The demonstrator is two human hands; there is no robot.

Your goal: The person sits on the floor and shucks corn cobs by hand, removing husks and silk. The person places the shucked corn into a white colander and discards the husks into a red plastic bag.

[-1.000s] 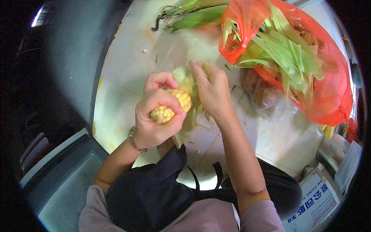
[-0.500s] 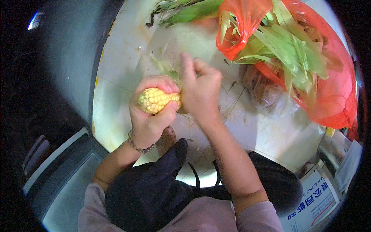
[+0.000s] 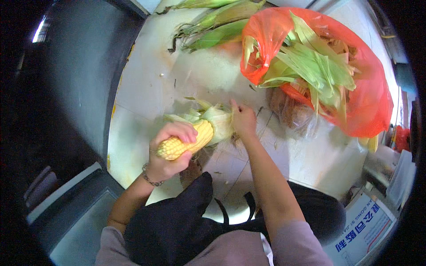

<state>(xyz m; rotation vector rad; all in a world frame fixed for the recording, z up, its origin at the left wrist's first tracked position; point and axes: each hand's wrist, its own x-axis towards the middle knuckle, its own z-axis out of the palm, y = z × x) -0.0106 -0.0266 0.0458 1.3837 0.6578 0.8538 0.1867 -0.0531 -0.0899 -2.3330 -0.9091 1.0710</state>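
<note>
Closed around the upper part of a yellow ear of corn (image 3: 204,133), my left hand (image 3: 160,165) holds it tilted above the floor, tip toward the lower left. Pale green husk (image 3: 217,119) is peeled back and gathered around the base of the ear. My right hand (image 3: 245,123) is closed at the right side of that husk, its fingers gripping it; the exact pinch is partly hidden. Most kernels between my two hands lie bare.
A red plastic bag (image 3: 372,97) at the upper right holds loose green husks (image 3: 310,66). Beside it lies a clear bag (image 3: 295,115) with brownish contents. Unpeeled ears of corn (image 3: 222,22) rest at the far side. A printed box (image 3: 364,226) stands at the lower right.
My right hand has moved down and right, drawing husk away from the ear. More yellow kernels show now. My left hand is slightly lower, and the view has shifted.
</note>
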